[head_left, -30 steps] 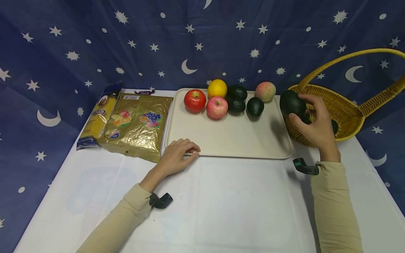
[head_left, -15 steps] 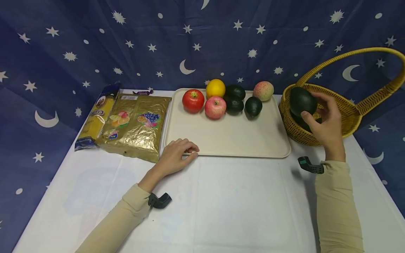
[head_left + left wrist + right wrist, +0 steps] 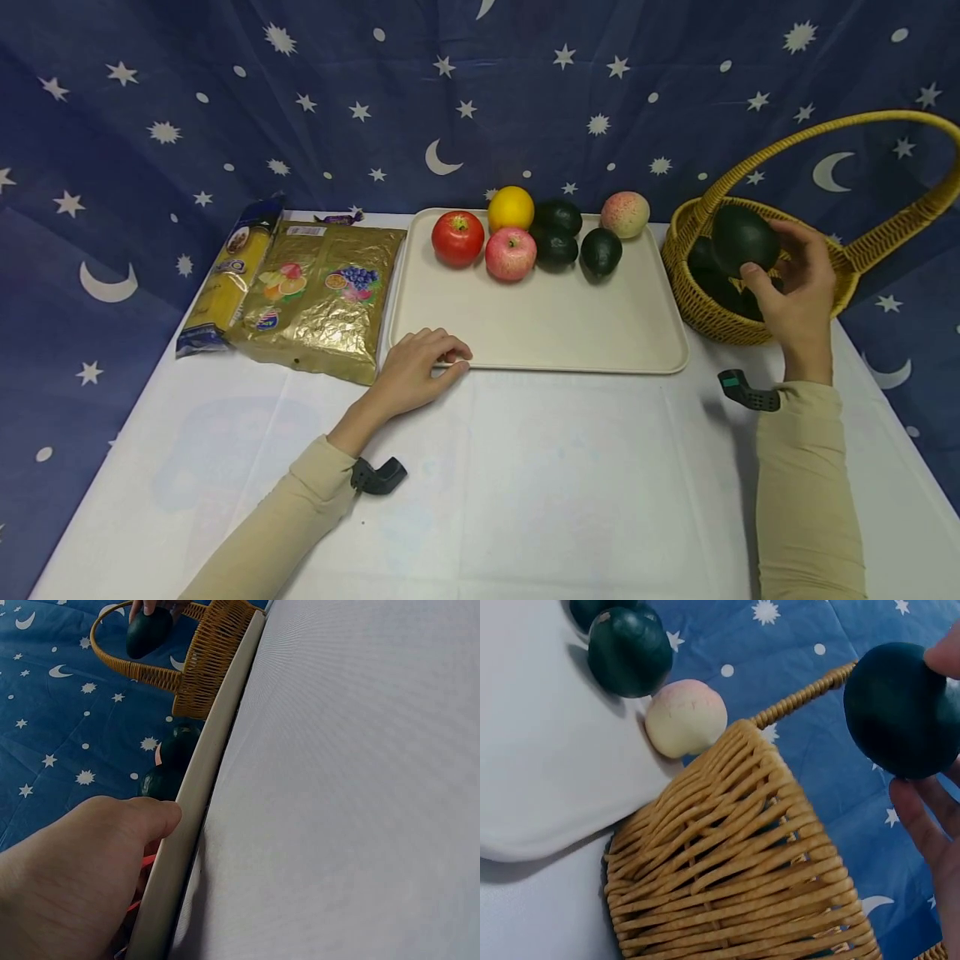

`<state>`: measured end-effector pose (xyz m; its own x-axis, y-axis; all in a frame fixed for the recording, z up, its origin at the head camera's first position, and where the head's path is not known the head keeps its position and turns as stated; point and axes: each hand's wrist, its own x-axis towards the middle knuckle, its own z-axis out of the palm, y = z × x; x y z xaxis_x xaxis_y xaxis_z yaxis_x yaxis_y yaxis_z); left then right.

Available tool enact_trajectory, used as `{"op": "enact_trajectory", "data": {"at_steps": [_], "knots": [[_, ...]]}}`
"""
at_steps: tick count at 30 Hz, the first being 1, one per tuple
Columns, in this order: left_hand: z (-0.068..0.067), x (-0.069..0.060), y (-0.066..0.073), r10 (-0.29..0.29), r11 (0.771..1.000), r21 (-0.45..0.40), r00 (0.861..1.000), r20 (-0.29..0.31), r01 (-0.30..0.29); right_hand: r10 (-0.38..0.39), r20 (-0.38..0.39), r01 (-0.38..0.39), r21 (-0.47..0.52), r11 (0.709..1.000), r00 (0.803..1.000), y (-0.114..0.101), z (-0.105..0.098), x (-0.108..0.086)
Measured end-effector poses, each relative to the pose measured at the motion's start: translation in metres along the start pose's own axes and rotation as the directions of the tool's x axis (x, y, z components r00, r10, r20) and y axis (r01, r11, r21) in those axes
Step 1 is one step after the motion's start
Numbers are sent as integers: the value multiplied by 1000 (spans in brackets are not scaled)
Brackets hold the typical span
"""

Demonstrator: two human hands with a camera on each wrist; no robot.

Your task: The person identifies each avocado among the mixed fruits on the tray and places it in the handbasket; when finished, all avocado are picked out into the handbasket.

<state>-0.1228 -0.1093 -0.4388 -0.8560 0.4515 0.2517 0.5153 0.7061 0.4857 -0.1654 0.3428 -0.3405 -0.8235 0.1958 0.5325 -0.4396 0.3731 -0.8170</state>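
My right hand [image 3: 801,292] holds a dark green avocado [image 3: 745,239] between thumb and fingers, over the wicker basket [image 3: 846,275], where other dark avocados [image 3: 716,287] lie. The right wrist view shows the gripped avocado [image 3: 904,711] above the basket's wall [image 3: 735,862]. My left hand [image 3: 416,371] rests at the near edge of the cream tray [image 3: 570,333], its fingers loosely bent and holding nothing. At the tray's back are a tomato [image 3: 457,239], an apple [image 3: 511,254], an orange [image 3: 511,208], several avocados [image 3: 601,253] and a peach [image 3: 625,215].
Left of the tray lie a gold fruit-print bag [image 3: 322,300] and a yellow-and-blue packet [image 3: 228,283], with a small purple wrapped candy [image 3: 341,218] behind them. The basket's tall handle [image 3: 847,125] arches over it. A starry blue cloth [image 3: 315,50] hangs behind the table.
My right hand has moved right with the avocado, from the basket's left rim to over its inside. The left hand stays at the tray edge.
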Motion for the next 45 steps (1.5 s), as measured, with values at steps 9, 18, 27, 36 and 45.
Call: {"op": "enact_trajectory", "data": {"at_steps": [9, 18, 27, 36, 45], "knots": [[-1, 0, 1, -12, 1000, -3, 1000, 6, 12, 113, -64, -122, -163, 979, 992, 13, -6, 3], [-1, 0, 1, -11, 1000, -6, 1000, 9, 11, 246, -150, -274, -207, 939, 958, 25, -9, 4], [-1, 1, 1, -12, 1000, -6, 1000, 12, 12, 355, -167, -388, -245, 889, 920, 44, -14, 7], [-2, 1, 1, -9, 1000, -2, 1000, 13, 9, 467, -132, -483, -331, 811, 875, 46, -19, 8], [0, 0, 0, -10, 1000, -5, 1000, 18, 10, 436, -87, -415, -514, 751, 896, 47, -19, 9]]}}
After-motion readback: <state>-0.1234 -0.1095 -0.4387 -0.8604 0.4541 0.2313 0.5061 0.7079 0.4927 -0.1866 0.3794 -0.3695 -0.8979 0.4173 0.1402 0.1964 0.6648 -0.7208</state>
